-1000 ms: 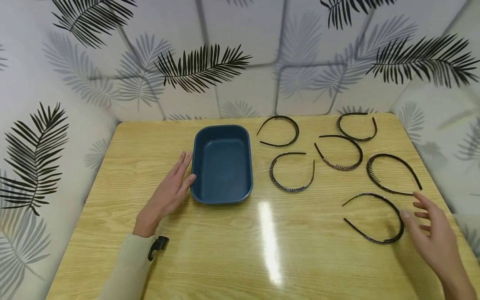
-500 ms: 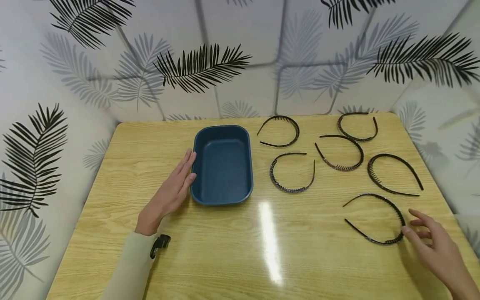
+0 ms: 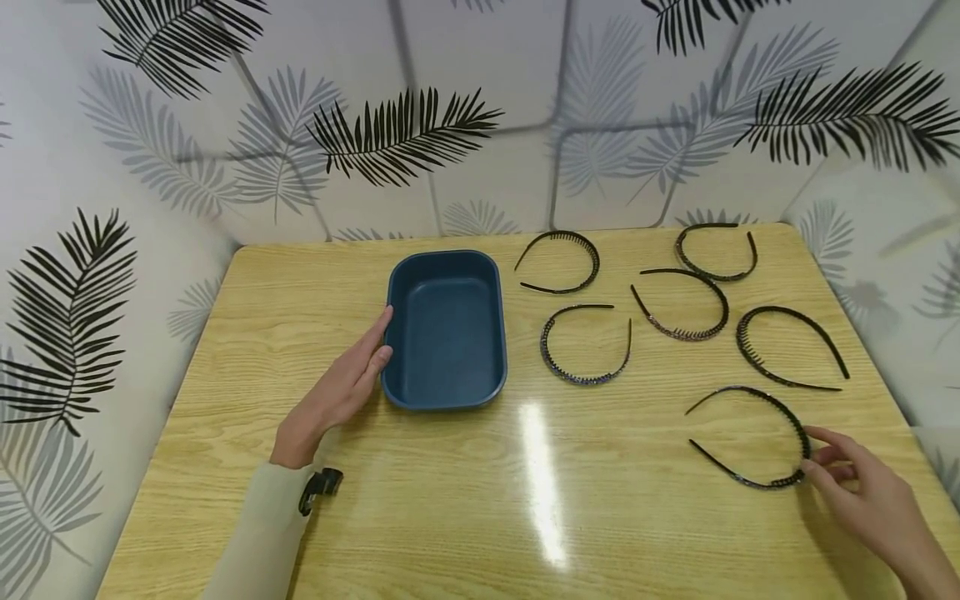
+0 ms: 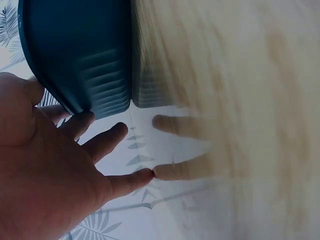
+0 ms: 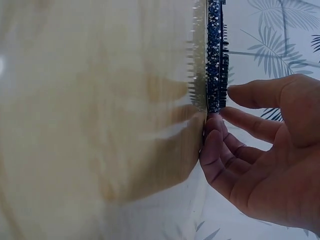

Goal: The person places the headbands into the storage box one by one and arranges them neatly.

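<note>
A deep blue rectangular tray [image 3: 447,350] sits left of centre on the wooden table. Against its left side rests my left hand [image 3: 341,396], with extended fingers and the thumb at the rim; the left wrist view shows the fingers [image 4: 106,142] spread beside the tray wall. At the right front lies a dark toothed headband [image 3: 787,414], its outer face covered in blue and silver glitter in the right wrist view. My right hand [image 3: 866,492] is at the headband's curved part, with thumb and index fingertips at the band and a gap between them. The other fingers bend low near the table.
Several more dark headbands lie flat on the right half of the table [image 3: 420,508], including one [image 3: 588,379] beside the tray and one [image 3: 787,383] behind the nearest. Leaf-patterned white walls [image 3: 525,167] border the table's back and sides.
My right hand has moved towards me and slightly inward, bringing its index fingertip down to the nearest headband. My left fingers have drawn closer together along the tray's side.
</note>
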Action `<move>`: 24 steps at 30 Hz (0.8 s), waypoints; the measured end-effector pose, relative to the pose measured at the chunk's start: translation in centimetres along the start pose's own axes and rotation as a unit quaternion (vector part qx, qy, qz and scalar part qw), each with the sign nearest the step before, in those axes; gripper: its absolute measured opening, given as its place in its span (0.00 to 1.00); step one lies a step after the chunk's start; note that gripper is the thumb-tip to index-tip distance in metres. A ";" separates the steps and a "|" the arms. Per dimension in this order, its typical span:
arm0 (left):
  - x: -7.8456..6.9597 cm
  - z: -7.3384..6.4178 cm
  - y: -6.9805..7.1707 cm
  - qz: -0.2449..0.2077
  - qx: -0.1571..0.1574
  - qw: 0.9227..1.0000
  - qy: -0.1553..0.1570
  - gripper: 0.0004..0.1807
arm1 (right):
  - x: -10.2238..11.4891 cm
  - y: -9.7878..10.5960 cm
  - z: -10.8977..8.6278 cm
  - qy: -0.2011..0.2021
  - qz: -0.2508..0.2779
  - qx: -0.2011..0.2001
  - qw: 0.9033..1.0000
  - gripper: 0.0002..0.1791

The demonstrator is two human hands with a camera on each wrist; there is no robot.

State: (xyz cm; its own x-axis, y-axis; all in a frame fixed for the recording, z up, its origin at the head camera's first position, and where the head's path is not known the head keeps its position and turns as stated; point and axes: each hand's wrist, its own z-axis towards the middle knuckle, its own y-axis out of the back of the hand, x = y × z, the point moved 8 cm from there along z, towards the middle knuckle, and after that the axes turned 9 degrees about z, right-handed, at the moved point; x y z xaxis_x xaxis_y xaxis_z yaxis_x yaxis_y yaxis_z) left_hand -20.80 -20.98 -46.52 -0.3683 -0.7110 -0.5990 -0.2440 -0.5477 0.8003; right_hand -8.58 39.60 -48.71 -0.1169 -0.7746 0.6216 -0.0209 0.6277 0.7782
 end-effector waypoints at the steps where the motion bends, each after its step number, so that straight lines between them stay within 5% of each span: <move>1: 0.0 0.0 0.0 -0.003 0.001 1.000 0.000 0.32 | 0.0 0.0 0.0 0.002 0.001 -0.002 1.000 0.26; 7: 0.2 0.0 -0.1 -0.008 0.001 1.000 0.001 0.32 | 0.3 -0.1 0.6 0.021 -0.001 -0.002 1.000 0.25; 24: 0.3 0.1 0.0 -0.027 -0.012 1.000 0.005 0.32 | 0.9 -0.1 1.9 -0.004 -0.026 -0.017 1.000 0.21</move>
State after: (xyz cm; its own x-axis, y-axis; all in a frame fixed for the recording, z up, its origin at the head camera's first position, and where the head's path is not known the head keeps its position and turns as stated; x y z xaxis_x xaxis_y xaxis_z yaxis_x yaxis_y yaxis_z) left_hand -21.00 -21.15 -46.73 -0.3464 -0.6840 -0.6419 -0.2423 -0.5958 0.7657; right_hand -10.55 39.01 -48.35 -0.1242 -0.8050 0.5801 0.0073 0.5839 0.8118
